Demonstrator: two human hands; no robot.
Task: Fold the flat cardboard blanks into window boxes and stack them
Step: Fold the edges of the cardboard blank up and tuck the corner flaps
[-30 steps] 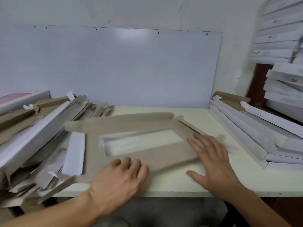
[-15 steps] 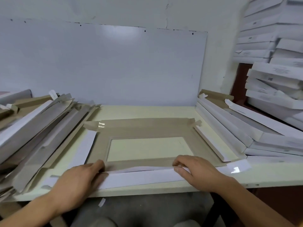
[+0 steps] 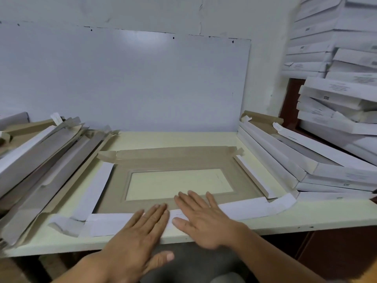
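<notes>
**Blank lay flat on the bench, both palms on its near flap**

The pale yellow table [image 3: 183,139] ran up to a white board [image 3: 126,82] fixed on the far wall, and its near edge crossed the frame just beneath the wrists. Bare surface showed only in a strip between the blank and the board and in narrow margins at either side. On the left a slanting heap of flat blanks [image 3: 47,160] crowded in to the table's near left corner; on the right a pile of folded boxes [image 3: 306,166] leaned over the right edge, with a taller stack of white boxes [image 3: 336,94] behind it.

The cardboard blank [image 3: 175,160] lay brown side up in the middle of the table, its clear window [image 3: 179,183] showing the yellow top through it. White side flaps stood slightly raised at left and right. The near flap [image 3: 240,208], white, was folded along the near edge.

The left hand [image 3: 138,235] lay flat with straight fingers on that flap, thumb hanging past the table edge. The right hand [image 3: 204,217], fingers spread and straight, pressed just beside it, fingertips reaching the brown border below the window. Neither gripped anything.
</notes>
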